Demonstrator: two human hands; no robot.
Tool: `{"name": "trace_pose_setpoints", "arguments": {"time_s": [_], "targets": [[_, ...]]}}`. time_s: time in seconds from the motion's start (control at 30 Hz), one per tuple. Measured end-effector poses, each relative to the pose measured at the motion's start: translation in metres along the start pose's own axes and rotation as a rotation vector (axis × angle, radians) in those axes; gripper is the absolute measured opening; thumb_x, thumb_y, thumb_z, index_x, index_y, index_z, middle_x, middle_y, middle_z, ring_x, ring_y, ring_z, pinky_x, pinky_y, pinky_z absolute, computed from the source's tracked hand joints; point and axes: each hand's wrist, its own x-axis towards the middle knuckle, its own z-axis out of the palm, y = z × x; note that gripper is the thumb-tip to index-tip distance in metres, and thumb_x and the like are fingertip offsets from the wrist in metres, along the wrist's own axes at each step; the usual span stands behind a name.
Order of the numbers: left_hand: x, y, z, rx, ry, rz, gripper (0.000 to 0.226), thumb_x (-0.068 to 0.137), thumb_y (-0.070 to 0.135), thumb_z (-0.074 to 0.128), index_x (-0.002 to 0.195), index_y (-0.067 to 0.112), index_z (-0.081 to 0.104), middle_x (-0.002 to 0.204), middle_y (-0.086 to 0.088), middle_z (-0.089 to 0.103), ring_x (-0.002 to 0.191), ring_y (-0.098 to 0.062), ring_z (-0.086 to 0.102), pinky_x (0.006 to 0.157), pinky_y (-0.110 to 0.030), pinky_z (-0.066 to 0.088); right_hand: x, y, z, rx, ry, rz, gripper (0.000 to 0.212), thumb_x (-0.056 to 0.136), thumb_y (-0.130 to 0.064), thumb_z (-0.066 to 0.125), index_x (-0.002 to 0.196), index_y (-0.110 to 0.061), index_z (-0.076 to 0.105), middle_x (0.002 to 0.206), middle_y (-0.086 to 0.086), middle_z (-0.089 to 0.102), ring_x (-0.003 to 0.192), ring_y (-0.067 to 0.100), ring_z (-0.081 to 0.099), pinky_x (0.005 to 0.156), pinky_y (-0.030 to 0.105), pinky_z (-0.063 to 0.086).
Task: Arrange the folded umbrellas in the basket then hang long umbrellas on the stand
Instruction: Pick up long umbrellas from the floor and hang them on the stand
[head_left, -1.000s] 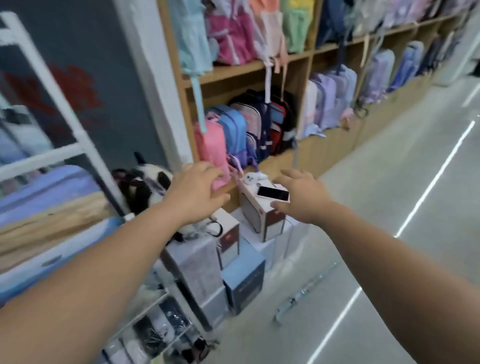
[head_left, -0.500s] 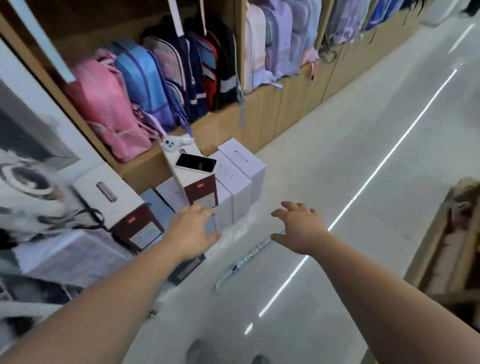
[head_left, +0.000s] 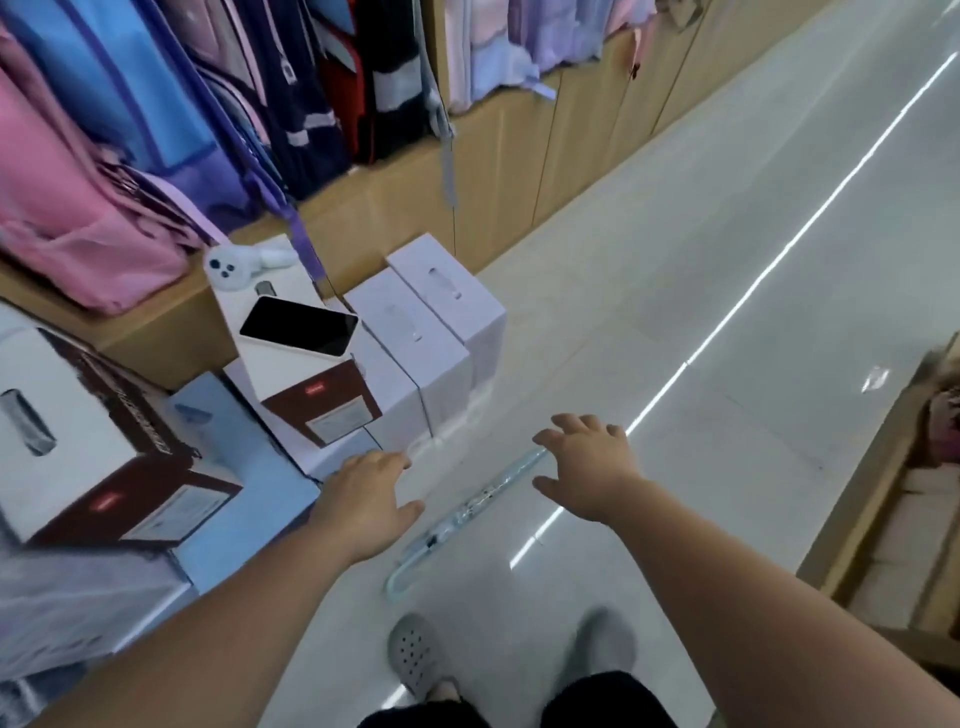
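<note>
A long pale blue umbrella (head_left: 470, 512) with a hooked handle lies flat on the glossy floor, running diagonally between my two hands. My left hand (head_left: 366, 499) hovers just left of its middle, fingers spread, holding nothing. My right hand (head_left: 587, 470) hovers over the umbrella's far tip, fingers apart and empty. Neither hand touches the umbrella. No basket or stand is in view.
Stacked white and blue boxes (head_left: 431, 332) stand on the floor to the left, with a phone (head_left: 298, 326) lying on one. Behind them a wooden shelf (head_left: 395, 202) holds backpacks. A wooden crate (head_left: 883, 499) sits at the right edge. My feet in grey clogs (head_left: 415, 654) stand below the umbrella handle.
My view has tilted down from the shelves to the floor. Both hands have dropped from box height toward the umbrella lying on the floor, and my feet have come into view.
</note>
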Motion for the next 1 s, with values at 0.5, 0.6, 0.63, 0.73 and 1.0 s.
{"name": "trace_pose_setpoints", "arguments": {"time_s": [0.5,0.6,0.63,0.73,1.0], "targets": [[0.273,-0.026,0.304,-0.136,-0.139,-0.179,0.070,0.086,0.054,0.064,0.146,0.026,0.040,0.146,-0.003,0.046,0.131,-0.027,0.044,0.103,-0.040,0.043,0.290,0.087,0.294,-0.104,-0.194,-0.185,0.068,0.091,-0.055,0.055,0.151,-0.032,0.034,0.151,0.001,0.041,0.140,0.029,0.037,0.112,0.050,0.034],[0.321,-0.044,0.366,-0.130,-0.155,-0.204,0.074,0.084,0.051,0.067,0.148,0.027,0.038,0.148,-0.003,0.044,0.131,-0.027,0.044,0.103,-0.041,0.044,0.341,0.091,0.358,-0.115,-0.203,-0.203,0.067,0.091,-0.055,0.056,0.151,-0.032,0.036,0.149,0.001,0.043,0.138,0.029,0.039,0.112,0.051,0.035],[0.336,-0.050,0.386,-0.130,-0.167,-0.213,0.075,0.084,0.050,0.067,0.148,0.027,0.037,0.148,-0.004,0.044,0.131,-0.028,0.045,0.103,-0.041,0.044,0.357,0.092,0.379,-0.112,-0.206,-0.203,0.067,0.091,-0.054,0.057,0.150,-0.031,0.036,0.148,0.001,0.044,0.137,0.029,0.039,0.112,0.051,0.035],[0.375,-0.065,0.440,-0.127,-0.219,-0.229,0.078,0.082,0.049,0.069,0.149,0.027,0.035,0.146,-0.006,0.045,0.130,-0.028,0.047,0.101,-0.040,0.046,0.402,0.092,0.433,-0.101,-0.215,-0.201,0.063,0.090,-0.050,0.058,0.148,-0.031,0.039,0.145,0.001,0.046,0.134,0.028,0.041,0.110,0.049,0.035],[0.416,-0.088,0.537,-0.084,-0.290,-0.243,0.065,0.076,0.045,0.075,0.131,0.024,0.050,0.124,-0.003,0.053,0.107,-0.024,0.057,0.089,-0.036,0.051,0.454,0.086,0.529,-0.159,-0.205,-0.267,0.050,0.094,-0.052,0.046,0.141,-0.032,0.046,0.140,0.001,0.051,0.130,0.029,0.042,0.110,0.050,0.032]]}}
